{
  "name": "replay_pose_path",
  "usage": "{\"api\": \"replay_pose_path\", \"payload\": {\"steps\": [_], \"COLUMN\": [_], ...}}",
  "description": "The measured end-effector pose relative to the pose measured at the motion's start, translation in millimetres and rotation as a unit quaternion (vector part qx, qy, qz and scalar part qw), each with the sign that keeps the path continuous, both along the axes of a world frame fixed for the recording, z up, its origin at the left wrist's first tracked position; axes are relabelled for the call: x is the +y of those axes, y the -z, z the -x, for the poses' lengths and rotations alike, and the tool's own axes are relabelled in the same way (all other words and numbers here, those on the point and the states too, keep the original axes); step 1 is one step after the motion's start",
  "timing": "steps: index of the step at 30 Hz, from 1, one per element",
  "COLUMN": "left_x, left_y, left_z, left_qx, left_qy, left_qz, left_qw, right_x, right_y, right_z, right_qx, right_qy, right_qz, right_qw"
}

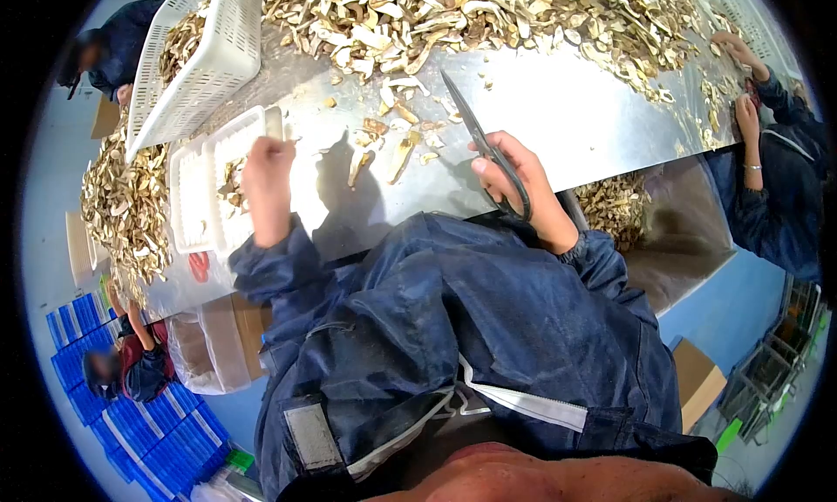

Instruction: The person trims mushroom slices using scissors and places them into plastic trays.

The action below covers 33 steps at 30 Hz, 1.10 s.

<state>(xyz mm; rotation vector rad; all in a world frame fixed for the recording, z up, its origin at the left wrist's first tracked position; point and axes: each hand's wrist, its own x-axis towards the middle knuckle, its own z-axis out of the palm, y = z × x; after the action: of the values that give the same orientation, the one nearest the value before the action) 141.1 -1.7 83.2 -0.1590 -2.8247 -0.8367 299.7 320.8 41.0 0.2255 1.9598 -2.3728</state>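
Observation:
My right hand [514, 175] holds a pair of black scissors [478, 136] by the handles, the long blades pointing up and away over the metal table [558, 109]. My left hand [268, 175] is closed, slightly blurred, above the right edge of a white plastic tray [192, 197] with compartments; whatever it may hold is too small to name. Some dried slices lie in the tray beside that hand. Between my hands, loose dried mushroom slices [403, 151] are scattered on the metal. A large heap of dried slices [392, 31] spreads along the far side.
A white perforated basket [196, 75] stands at upper left, above another slice heap [131, 205]. Below the table's right edge is a lined box of pieces [615, 210]. Co-workers are at the right [785, 162], upper left [122, 53] and lower left [144, 362].

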Motion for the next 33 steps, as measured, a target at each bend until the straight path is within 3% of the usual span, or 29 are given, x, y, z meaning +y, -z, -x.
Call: {"api": "replay_pose_path", "payload": {"steps": [2, 4, 7, 10, 12, 14, 17, 20, 21, 24, 25, 28, 33], "left_x": [-33, -57, -65, -38, 1, 39, 48, 40, 46, 42, 46, 54, 61], "left_y": [-17, -26, -17, 8, 25, 30, 34, 37, 19, 23, 22, 43, 51], "left_z": [4, 5, -2, -5, -24, -45, -47, -39, -39, -25, -23, -7, -3], "left_qx": [0.002, 0.042, 0.194, 0.175, -0.038, -0.097, -0.007, -0.096, -0.196, -0.288, -0.282, -0.178, -0.120], "left_qy": [-0.081, -0.092, -0.052, 0.027, 0.094, 0.147, 0.192, 0.137, 0.095, 0.020, 0.039, 0.141, 0.176], "left_qz": [0.065, 0.128, 0.262, 0.124, -0.048, -0.053, 0.037, -0.054, -0.139, -0.396, -0.407, -0.215, -0.070], "left_qw": [0.995, 0.987, 0.944, 0.976, 0.994, 0.983, 0.981, 0.984, 0.966, 0.872, 0.868, 0.950, 0.975], "right_x": [0, 0, -1, -2, -3, -3, -3, -1, -2, -1, -1, -2, 0], "right_y": [0, 2, 4, 2, 4, 6, 6, 5, 5, 4, 4, 3, 2], "right_z": [1, 1, 2, 2, 2, 2, 1, 1, 1, 1, 1, 1, 0], "right_qx": [0.001, 0.002, 0.002, -0.002, 0.000, 0.004, 0.007, 0.004, 0.003, 0.003, 0.003, 0.002, 0.003], "right_qy": [-0.003, -0.004, 0.000, 0.007, 0.009, 0.013, 0.021, 0.011, 0.007, 0.005, 0.005, 0.005, 0.005], "right_qz": [0.006, 0.009, 0.005, -0.006, -0.009, -0.008, -0.016, -0.011, -0.005, 0.002, 0.002, -0.002, -0.004], "right_qw": [1.000, 1.000, 1.000, 1.000, 1.000, 1.000, 1.000, 1.000, 1.000, 1.000, 1.000, 1.000, 1.000]}}
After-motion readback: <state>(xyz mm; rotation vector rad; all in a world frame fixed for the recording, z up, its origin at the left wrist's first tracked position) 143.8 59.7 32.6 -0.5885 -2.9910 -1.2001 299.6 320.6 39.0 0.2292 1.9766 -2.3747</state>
